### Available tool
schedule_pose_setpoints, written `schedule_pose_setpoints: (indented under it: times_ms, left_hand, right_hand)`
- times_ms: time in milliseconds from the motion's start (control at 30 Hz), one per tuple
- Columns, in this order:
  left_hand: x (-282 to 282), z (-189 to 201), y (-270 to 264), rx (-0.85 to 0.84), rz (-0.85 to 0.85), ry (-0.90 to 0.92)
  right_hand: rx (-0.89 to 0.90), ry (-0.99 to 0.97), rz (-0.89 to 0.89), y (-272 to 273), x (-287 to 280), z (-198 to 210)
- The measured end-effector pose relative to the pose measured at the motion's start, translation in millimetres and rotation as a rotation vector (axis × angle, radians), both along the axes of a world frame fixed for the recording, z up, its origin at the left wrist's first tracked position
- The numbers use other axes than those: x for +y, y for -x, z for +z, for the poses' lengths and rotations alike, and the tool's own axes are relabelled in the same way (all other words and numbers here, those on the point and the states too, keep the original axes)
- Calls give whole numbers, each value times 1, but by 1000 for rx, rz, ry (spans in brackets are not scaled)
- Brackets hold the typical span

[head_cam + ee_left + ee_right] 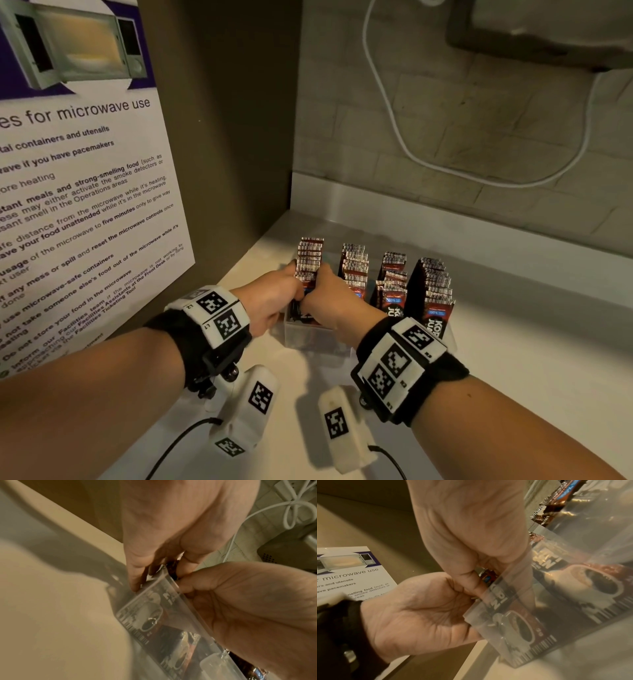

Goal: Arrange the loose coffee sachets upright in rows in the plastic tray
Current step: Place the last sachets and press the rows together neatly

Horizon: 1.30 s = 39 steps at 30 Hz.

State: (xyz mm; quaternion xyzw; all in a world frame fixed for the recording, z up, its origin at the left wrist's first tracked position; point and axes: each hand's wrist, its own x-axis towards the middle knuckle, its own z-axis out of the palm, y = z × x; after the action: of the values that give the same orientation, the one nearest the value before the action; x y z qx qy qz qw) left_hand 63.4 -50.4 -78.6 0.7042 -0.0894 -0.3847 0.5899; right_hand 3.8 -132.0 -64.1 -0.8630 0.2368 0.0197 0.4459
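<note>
You are squaring the leftmost sachet row (pixel 310 263), at ten o'clock in the plastic tray (pixel 308 337); your left hand (pixel 270 301) and right hand (pixel 337 301) are pinching it. Next probably calls for levelling the tops.

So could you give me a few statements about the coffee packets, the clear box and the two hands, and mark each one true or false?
1. Both hands are at the leftmost row of sachets. True: the left hand and right hand meet there.
2. The tray is opaque black. False: it is clear plastic, and the sachet prints show through its wall.
3. Four rows of sachets stand upright in the tray. True.
4. A white cable hangs in a loop against the tiled wall. True.
5. The poster on the left is about coffee machines. False: it reads "microwave use".
6. The right hand rests flat on the counter. False: it reaches into the tray.
</note>
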Motion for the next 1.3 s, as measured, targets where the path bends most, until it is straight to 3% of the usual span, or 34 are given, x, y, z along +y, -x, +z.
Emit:
schedule_pose_setpoints:
  times_ms: [200,300,467,567,667,767,1033,1200,1300]
  left_hand:
    - [5,12,5,-62,27,-16]
    - [11,31,12,-179,102,-23]
    - [7,63,40,-340,269,228]
    - [-5,64,65,-153,161,304]
    - [-17,57,80,8,28,249]
    - [-24,58,86,96,11,218]
    - [-42,56,72,174,125,129]
    - [-49,55,59,217,115,117]
    - [-49,52,52,230,91,119]
  right_hand:
    - [-37,-45,-24,6,3,9]
    - [-149,-26,-56,15,-7,21]
    - [-489,-74,-441,33,-39,39]
    - [-361,-92,-408,42,-43,42]
    - [-127,-79,-285,50,-42,40]
    - [15,-61,-236,54,-38,37]
    - [128,-79,-232,39,-33,32]
    - [85,-311,-257,30,-38,17]
    - [96,-338,-232,28,-42,8]
